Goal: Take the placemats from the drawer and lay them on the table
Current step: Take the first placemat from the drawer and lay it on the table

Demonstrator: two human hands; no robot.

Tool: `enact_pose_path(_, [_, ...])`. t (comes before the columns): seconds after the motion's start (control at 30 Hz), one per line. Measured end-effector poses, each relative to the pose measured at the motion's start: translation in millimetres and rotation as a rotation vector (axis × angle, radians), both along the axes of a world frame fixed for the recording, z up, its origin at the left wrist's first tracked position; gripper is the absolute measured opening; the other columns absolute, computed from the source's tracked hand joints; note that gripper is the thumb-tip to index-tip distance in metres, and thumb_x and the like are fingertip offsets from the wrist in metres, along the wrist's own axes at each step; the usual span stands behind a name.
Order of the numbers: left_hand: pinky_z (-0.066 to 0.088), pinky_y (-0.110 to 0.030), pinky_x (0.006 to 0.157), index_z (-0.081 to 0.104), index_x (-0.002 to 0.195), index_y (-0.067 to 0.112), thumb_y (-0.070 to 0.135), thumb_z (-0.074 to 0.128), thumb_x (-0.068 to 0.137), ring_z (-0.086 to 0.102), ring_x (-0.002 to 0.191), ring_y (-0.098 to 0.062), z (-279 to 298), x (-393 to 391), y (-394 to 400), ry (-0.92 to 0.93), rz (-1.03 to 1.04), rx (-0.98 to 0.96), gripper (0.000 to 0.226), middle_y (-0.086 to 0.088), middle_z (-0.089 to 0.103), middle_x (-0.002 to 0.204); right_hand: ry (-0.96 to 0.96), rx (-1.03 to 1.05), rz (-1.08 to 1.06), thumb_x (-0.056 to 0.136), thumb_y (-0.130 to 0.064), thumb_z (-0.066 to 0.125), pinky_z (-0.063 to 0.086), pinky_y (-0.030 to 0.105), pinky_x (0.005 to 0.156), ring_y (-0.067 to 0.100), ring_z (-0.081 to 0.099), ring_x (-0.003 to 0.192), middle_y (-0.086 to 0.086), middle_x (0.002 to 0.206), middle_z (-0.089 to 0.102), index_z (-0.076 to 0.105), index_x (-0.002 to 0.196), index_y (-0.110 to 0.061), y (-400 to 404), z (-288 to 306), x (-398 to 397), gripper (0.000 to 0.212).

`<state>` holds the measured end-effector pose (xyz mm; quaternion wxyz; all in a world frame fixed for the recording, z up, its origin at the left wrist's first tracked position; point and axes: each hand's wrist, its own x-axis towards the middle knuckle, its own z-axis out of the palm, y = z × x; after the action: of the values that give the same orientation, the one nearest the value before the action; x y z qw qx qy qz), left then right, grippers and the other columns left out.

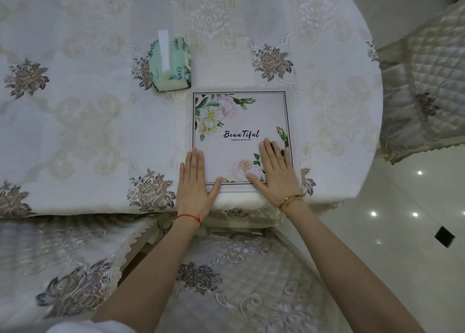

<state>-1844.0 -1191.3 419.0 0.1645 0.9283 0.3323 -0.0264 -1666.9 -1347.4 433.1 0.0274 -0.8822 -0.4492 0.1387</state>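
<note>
A square white placemat (241, 121) with printed flowers, a thin dark border and the word "Beautiful" lies flat near the front edge of the table (100, 131), which wears an embroidered floral cloth. My left hand (195, 184) rests flat, palm down, on the mat's near left corner and partly on the cloth. On the mat's near right corner my right hand (274, 169) lies flat, fingers together. Neither hand grips anything. No drawer is in view.
A green soft pack of tissues (171, 63) sits just beyond the mat's far left corner. A chair with a quilted floral cover (239, 277) stands below my arms, another covered chair (427, 93) at the right. Glossy floor (402, 206) shows right of the table.
</note>
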Motion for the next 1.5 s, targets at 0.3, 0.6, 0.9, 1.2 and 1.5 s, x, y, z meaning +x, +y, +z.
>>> enact_pose_path(0.3, [0.005,-0.034,0.122,0.014,0.154,0.01,0.065,0.04,0.09,0.007,0.15,-0.017,10,0,13,-0.071,0.018,-0.074,0.089,-0.004,0.012,0.162,0.107,0.067,0.002,0.091,-0.067,0.033,0.003,0.038,0.12,0.009,-0.011,0.146,-0.002,0.16,-0.008,-0.003,0.151,-0.016,-32,4,12,0.086])
enact_pose_path(0.6, [0.002,-0.037,0.122,0.016,0.154,0.011,0.054,0.057,0.087,0.004,0.15,-0.021,17,70,65,-0.169,-0.067,-0.177,0.09,-0.004,0.014,0.162,0.107,0.109,0.031,0.095,-0.057,0.03,-0.005,0.036,0.12,0.014,-0.013,0.145,0.001,0.16,-0.007,-0.001,0.152,-0.015,48,7,59,0.077])
enact_pose_path(0.9, [0.001,-0.04,0.122,0.011,0.155,0.012,0.063,0.053,0.085,-0.005,0.15,-0.02,6,114,111,-0.13,-0.086,-0.116,0.096,-0.004,0.005,0.163,0.068,0.065,0.05,0.094,-0.061,0.024,-0.005,0.038,0.119,0.017,-0.011,0.146,0.0,0.16,-0.008,-0.004,0.151,-0.019,116,-4,97,0.077])
enact_pose_path(1.2, [-0.007,-0.036,0.12,0.005,0.155,0.016,0.068,0.05,0.084,-0.007,0.15,-0.016,0,113,108,-0.083,-0.037,-0.091,0.098,-0.002,-0.004,0.163,0.028,0.059,-0.038,0.086,-0.075,0.023,-0.004,0.037,0.12,0.012,-0.009,0.146,-0.001,0.16,-0.006,-0.004,0.151,-0.017,78,-8,125,0.091])
enact_pose_path(1.5, [-0.004,-0.039,0.122,0.0,0.155,0.016,0.053,0.028,0.096,-0.011,0.149,-0.017,-3,106,77,-0.067,-0.189,-0.061,0.075,-0.002,-0.006,0.163,0.051,0.06,0.058,0.091,-0.065,0.022,-0.005,0.04,0.119,0.017,-0.012,0.146,0.002,0.16,-0.009,-0.004,0.151,-0.014,99,-10,82,0.083])
